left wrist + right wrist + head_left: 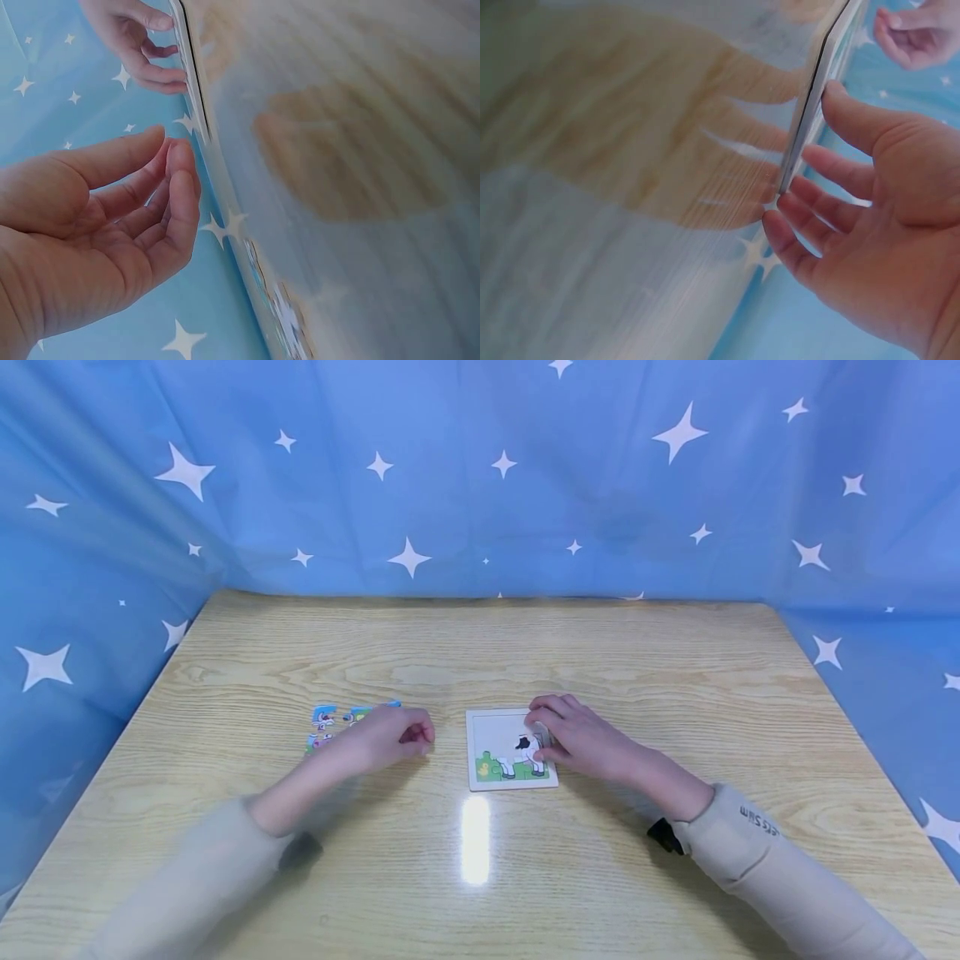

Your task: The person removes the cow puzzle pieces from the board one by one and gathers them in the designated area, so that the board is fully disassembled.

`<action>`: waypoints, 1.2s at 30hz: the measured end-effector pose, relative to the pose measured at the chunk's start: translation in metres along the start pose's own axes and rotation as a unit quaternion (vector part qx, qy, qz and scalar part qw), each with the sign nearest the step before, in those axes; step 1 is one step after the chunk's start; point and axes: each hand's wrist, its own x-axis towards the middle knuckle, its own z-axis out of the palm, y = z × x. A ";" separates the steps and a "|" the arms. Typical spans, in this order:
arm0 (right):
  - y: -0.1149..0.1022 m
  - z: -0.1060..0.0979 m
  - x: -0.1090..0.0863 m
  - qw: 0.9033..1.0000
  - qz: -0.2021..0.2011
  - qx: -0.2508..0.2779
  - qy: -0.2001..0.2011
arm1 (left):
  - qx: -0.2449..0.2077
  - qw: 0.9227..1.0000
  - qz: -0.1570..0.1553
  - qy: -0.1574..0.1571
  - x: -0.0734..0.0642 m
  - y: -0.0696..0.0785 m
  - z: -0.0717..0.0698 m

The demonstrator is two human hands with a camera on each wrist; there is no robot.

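A small jigsaw puzzle in a white frame (512, 785) lies on the wooden table, its lower part showing green ground, a yellow duck and a black-and-white cow. My right hand (588, 739) rests over the frame's right side, thumb and fingers spread, fingertips on the cow part. The right wrist view shows these fingers (840, 169) touching the board's face and edge. Left of the frame, my left hand (386, 739) hovers loosely curled, thumb tip close to the index finger, with nothing visible between them. It partly covers several loose puzzle pieces (323, 717).
The pieces, in blue, pink and other colours, lie on the left half of the table (600, 652). A blue curtain (450, 510) with white stars hangs behind the table and down both sides. A bright reflection shines in front of the frame.
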 end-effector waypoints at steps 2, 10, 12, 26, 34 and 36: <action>0.007 0.005 -0.001 1.000 0.005 -0.001 -0.003 | 0.002 1.000 0.008 0.000 0.003 0.003 0.001; -0.014 -0.013 0.001 1.000 0.007 0.010 -0.005 | 0.016 1.000 0.027 -0.002 0.011 0.011 0.004; -0.026 -0.024 0.002 1.000 0.008 0.017 -0.003 | 0.017 0.999 0.030 -0.005 0.014 0.013 0.005; -0.052 -0.045 0.006 0.999 0.035 0.006 -0.024 | 0.026 0.999 0.038 -0.022 0.040 0.030 0.020; -0.052 -0.046 0.006 0.999 0.035 0.013 -0.026 | 0.039 0.998 0.020 -0.040 0.053 0.039 0.025; -0.052 -0.045 0.006 0.999 0.039 0.016 -0.029 | 0.039 0.998 0.018 -0.044 0.056 0.041 0.026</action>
